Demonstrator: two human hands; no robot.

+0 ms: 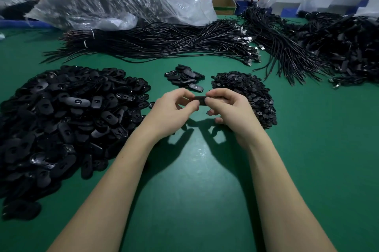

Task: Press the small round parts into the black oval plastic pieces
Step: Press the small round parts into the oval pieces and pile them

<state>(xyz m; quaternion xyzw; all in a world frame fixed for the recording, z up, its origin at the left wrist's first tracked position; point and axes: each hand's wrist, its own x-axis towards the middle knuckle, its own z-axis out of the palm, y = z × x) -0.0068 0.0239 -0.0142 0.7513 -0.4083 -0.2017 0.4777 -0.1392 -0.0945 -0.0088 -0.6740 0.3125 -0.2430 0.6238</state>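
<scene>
Black oval piece pinched between left hand and right hand.

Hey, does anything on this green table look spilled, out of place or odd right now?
Nothing stands out. Both hands, left and right, hold one black oval piece above the table. One stray oval piece lies just off the big pile, which seems trivial.
</scene>
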